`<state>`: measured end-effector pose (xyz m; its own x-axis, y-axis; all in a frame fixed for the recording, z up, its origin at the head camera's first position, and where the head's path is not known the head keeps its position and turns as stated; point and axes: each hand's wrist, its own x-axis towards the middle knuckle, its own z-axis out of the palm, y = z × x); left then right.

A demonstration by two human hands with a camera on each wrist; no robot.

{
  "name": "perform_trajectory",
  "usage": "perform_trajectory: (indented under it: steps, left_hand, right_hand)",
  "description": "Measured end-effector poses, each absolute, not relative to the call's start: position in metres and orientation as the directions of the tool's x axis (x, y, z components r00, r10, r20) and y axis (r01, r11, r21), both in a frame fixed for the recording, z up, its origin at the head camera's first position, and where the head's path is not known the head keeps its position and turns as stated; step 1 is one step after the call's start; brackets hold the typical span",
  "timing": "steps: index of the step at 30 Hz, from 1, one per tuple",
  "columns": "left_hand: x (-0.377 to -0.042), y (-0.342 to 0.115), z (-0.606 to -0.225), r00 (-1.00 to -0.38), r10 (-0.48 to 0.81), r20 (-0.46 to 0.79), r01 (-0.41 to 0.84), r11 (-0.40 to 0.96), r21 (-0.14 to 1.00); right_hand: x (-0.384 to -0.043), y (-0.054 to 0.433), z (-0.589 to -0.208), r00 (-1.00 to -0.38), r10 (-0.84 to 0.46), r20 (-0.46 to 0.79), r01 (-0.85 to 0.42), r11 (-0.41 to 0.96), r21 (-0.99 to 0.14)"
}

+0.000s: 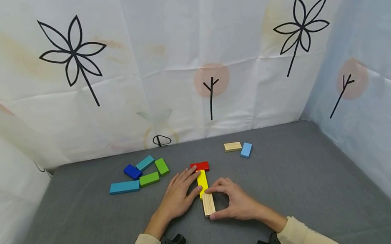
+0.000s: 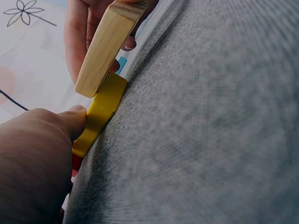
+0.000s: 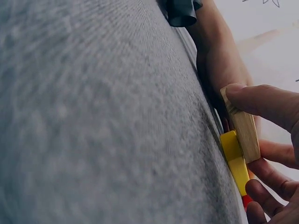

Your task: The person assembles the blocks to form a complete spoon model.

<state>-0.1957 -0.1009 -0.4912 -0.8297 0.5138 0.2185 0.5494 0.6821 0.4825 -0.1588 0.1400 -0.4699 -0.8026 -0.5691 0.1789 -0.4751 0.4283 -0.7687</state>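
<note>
My right hand point(image 1: 239, 202) pinches a plain wooden block point(image 1: 208, 204) lengthwise, thumb at its near end and fingers at the far one. The wooden block is tilted above the near end of a yellow block point(image 1: 202, 182) in the wrist views. My left hand point(image 1: 176, 196) lies to the left of the yellow block, fingers extended, with its thumb against the block's side. Beyond the yellow block's far end a red block point(image 1: 202, 166) lies crosswise, and the left fingertips reach it.
On the left of the grey cloth lie a long teal block point(image 1: 124, 187), a dark blue block point(image 1: 132, 172), another teal block point(image 1: 145, 163) and two green ones point(image 1: 149, 179). At the back right are a wooden block point(image 1: 232, 147) and a light blue block point(image 1: 246, 150).
</note>
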Motion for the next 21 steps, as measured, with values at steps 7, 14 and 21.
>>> perform_trajectory:
  steps: [7,14,21]
  left_hand:
    - [-0.1952,-0.1004,-0.4916,-0.836,0.506,0.211,0.539,0.688,0.486]
    - [-0.1945,-0.1001,-0.4924,-0.837,0.501,0.22,0.538,0.68,0.498]
    - [-0.1951,-0.1,-0.4921,-0.837,0.498,0.227,0.54,0.682,0.493]
  right_hand:
    - [-0.1568,0.1351,-0.4692,-0.788,-0.589,0.179,-0.493,0.431,-0.756]
    - [-0.1552,0.1339,-0.4697,-0.784,-0.596,0.174,-0.508,0.455,-0.731]
    - [-0.1542,0.1334,-0.4685,-0.788,-0.596,0.158,-0.507,0.48,-0.716]
